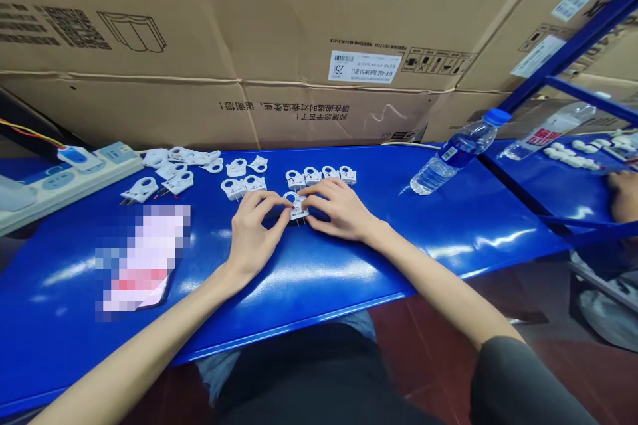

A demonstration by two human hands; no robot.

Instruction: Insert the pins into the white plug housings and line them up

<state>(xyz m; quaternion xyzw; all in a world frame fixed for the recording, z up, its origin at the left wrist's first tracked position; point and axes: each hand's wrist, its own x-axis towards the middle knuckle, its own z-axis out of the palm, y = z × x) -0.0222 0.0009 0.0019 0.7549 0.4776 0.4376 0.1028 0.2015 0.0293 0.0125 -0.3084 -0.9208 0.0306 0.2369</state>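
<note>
Between my hands is a white plug with a ring-shaped handle [300, 212], its metal pins pointing towards me. My left hand [254, 229] pinches its left side with thumb and forefinger. On its right side, the fingers of my right hand [339, 209] are closed against it. Just beyond my fingers stands a row of several similar white plugs [348, 175]. Two more plugs [233, 188] sit above my left hand. Farther left lies a loose group of ring-handled white pieces [178, 182], some with pins showing.
A power strip [74, 176] with a plug and wires lies at the left of the blue table [349, 272]. A blurred-out phone-like object [149, 252] lies nearer. A water bottle [451, 154] lies right. Behind are large cartons [279, 33]. Another person's hand [624, 194] shows far right.
</note>
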